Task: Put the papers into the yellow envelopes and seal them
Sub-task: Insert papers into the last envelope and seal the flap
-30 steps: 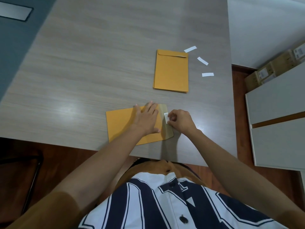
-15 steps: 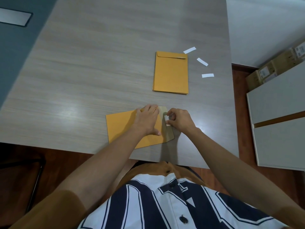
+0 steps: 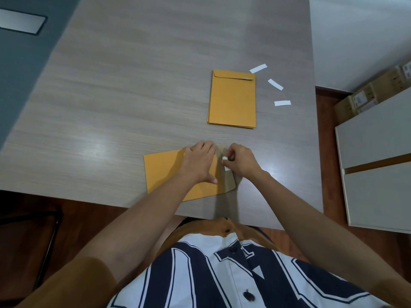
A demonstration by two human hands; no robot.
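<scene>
Mustard short sleeves [image 3: 73, 283]; white button-up shirt [image 3: 233, 278] w/ navy lettering; dark buttons [image 3: 246, 295]

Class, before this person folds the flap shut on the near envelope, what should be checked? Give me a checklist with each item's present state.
1. Near envelope pinned flat by the left hand: ok.
2. Flap open and lying on the table: ok.
3. White backing strip fully peeled off by the right hand: not ok, part of it is on the flap.
4. Paper inside the envelope: cannot tell.
5. Finished stack and three loose strips clear of the work: ok.
</scene>
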